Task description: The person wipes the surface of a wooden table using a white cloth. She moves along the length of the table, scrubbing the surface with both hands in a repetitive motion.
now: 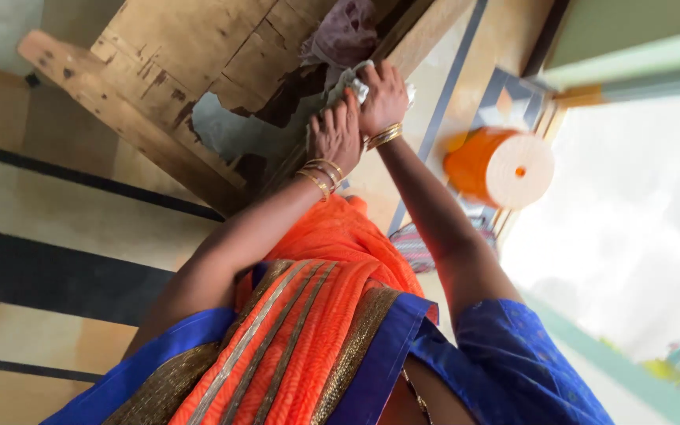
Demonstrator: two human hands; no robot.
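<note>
Both my hands are together on a crumpled white cloth (346, 81) at the edge of a worn wooden board (167, 63) with peeling veneer. My right hand (384, 96) grips the cloth from above. My left hand (335, 132) lies just below it, with the fingertips pressed into the same cloth. Gold bangles sit on both wrists. A mauve cloth (345, 31) lies bunched right behind the white one. My orange and gold drape (316, 315) and blue sleeves fill the bottom of the view.
An orange cylindrical stool or tub (497, 167) with a pale round end stands on the patterned tiled floor (513, 31) at right. A striped pink mat (415, 244) lies under my right arm. Dark bands cross the beige floor at left. Bright daylight fills the right side.
</note>
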